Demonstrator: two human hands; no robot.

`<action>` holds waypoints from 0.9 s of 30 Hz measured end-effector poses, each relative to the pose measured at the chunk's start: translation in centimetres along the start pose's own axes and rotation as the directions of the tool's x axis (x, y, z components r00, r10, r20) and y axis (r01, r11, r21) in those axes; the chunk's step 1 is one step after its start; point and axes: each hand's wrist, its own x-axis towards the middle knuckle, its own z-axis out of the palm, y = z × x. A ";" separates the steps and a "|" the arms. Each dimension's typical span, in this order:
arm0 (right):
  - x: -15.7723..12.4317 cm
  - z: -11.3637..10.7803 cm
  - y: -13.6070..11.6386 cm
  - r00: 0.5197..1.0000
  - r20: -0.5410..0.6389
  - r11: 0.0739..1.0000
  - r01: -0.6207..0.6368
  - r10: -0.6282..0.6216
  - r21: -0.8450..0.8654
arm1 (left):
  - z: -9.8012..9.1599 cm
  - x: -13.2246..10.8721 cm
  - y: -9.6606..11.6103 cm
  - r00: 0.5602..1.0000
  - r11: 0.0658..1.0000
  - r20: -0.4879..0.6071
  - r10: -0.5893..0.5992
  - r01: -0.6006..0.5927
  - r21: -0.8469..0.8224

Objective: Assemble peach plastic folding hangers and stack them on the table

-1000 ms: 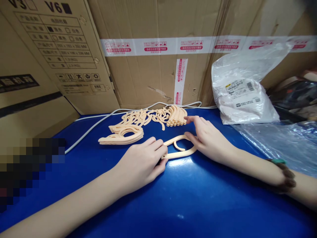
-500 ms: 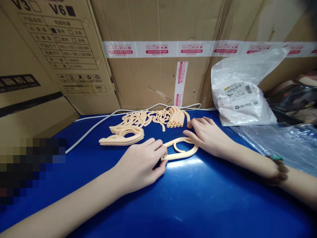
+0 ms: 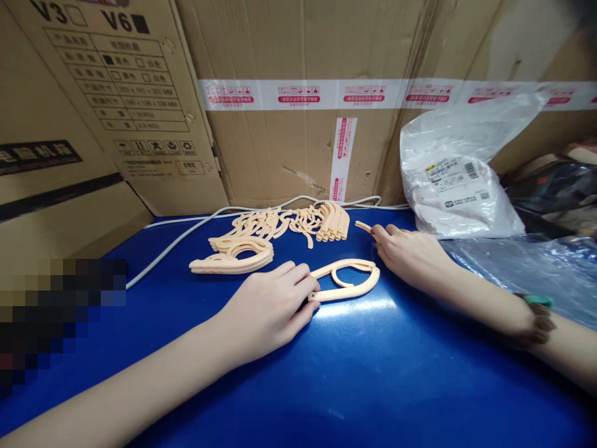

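My left hand (image 3: 273, 305) pinches the near end of a beige plastic folding clothes hanger (image 3: 347, 293), which lies folded in a loop with its curved hook inside. Out to the right, my right hand (image 3: 405, 255) grips a slim beige hanger arm (image 3: 362, 226); most of that piece is hidden by the fingers. Beyond my left hand sits a stack of folded hangers (image 3: 233, 266). Behind it are loose beige hanger pieces (image 3: 259, 224), a small heap of curved hooks (image 3: 305, 221) and a row of curved hanger arms (image 3: 336, 223).
The blue tabletop (image 3: 354, 386) runs up to large cardboard boxes (image 3: 280, 143). A white cable (image 3: 172, 252) trails along the back and left. At the right stand a white plastic parcel bag (image 3: 461, 193) and clear plastic film (image 3: 504, 267).
My right hand has drawn one arm piece away from the row's right end and moved right, off the folded hanger. My left hand keeps its hold on the hanger.
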 end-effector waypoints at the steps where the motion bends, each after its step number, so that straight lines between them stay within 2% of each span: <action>1: 0.0 0.0 0.0 1.000 0.011 1.000 -0.005 0.005 0.011 | 0.0 0.0 0.0 1.000 1.000 0.001 -0.003 0.003 -0.009; 8: -0.3 -1.5 -0.2 0.999 -0.001 0.997 -0.047 0.047 0.068 | -0.2 -0.1 -0.1 0.993 1.000 -0.120 0.001 -0.003 -0.014; 11: -0.6 -2.4 -0.5 0.996 -0.089 0.984 -0.013 0.029 0.176 | -0.4 0.0 -0.2 0.988 1.000 -0.151 0.017 -0.015 0.014; 13: -1.0 -2.8 -0.8 0.987 -0.159 0.951 0.025 0.025 0.307 | -0.5 0.0 -0.1 0.988 1.000 -0.155 0.021 -0.019 0.019; 18: -2.4 -3.7 -2.0 0.972 -0.235 0.729 0.166 -0.007 0.664 | -0.6 0.0 0.1 0.987 0.998 -0.161 -0.016 0.005 -0.069; 23: -3.8 -4.6 -3.2 0.967 -0.221 0.451 0.255 -0.129 0.855 | -0.8 -0.1 0.4 0.989 0.969 -0.118 -0.092 0.061 -0.240; 25: -4.2 -4.8 -3.6 0.961 -0.218 0.380 0.268 -0.170 0.885 | -1.1 -0.1 0.7 0.983 0.912 -0.079 -0.168 0.125 -0.391; 27: -4.4 -4.9 -3.9 0.956 -0.213 0.327 0.270 -0.201 0.906 | -1.3 0.0 1.0 0.966 0.803 -0.035 -0.256 0.193 -0.564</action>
